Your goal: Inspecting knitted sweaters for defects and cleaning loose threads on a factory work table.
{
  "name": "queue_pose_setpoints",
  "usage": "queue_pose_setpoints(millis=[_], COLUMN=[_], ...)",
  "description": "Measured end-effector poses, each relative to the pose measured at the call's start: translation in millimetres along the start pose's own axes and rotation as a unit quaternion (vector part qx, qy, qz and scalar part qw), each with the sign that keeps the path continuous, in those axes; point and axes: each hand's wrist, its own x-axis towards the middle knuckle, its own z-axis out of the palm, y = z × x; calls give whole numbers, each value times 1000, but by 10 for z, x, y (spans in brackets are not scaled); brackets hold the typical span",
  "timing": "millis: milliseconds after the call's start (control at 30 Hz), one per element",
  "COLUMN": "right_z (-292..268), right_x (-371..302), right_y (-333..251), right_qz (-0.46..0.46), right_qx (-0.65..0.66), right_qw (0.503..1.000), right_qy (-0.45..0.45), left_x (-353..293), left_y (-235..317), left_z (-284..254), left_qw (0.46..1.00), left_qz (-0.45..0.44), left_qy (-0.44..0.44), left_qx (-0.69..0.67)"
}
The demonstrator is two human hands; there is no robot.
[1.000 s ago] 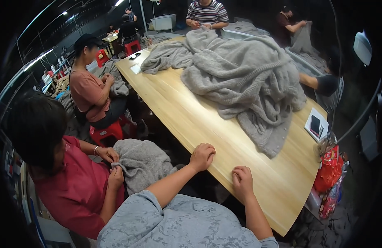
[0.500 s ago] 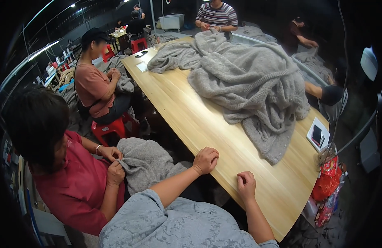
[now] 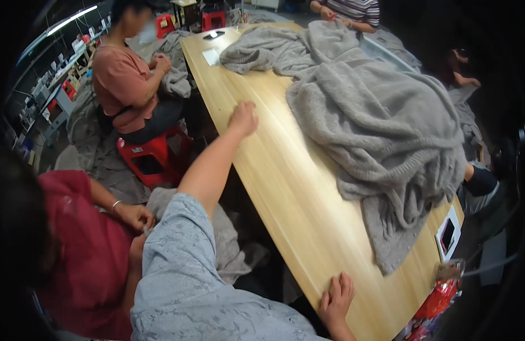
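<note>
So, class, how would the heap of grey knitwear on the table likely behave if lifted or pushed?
The grey knitwear would probably sag floppily, as it lies in loose folds. Its broad heap suggests it may feel heavy if lifted whole. Pushed along the smooth-looking table, it would likely bunch up rather than roll.

Rumpled grey knitwear heap (image 3: 382,108)

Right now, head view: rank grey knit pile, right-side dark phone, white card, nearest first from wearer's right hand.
1. Grey knit pile: flap ahead-right of right hand.
2. Dark phone: right side of table.
3. White card: far left of table.
</note>
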Motion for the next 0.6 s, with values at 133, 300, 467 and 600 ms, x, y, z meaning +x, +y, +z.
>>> queue_pose_setpoints(millis=[133,300,467,600], right_z=[-6,-29,-126,-122], right_x=[-15,28,236,267], right_y=[0,58,51,51], right_qz=[28,56,95,98], right_qx=[-4,-1,64,95], right_qw=[998,990,980,977], right_qy=[-58,-127,-163,-161], left_x=[897,1890,2441,2361], left_y=[-378,-587,-867,-947], left_z=[210,663,1036,1056], left_qw=[994,988,972,981], left_qz=[-78,-83,-33,7], left_qy=[-1,-7,60,118], left_qx=[74,131,225,154])
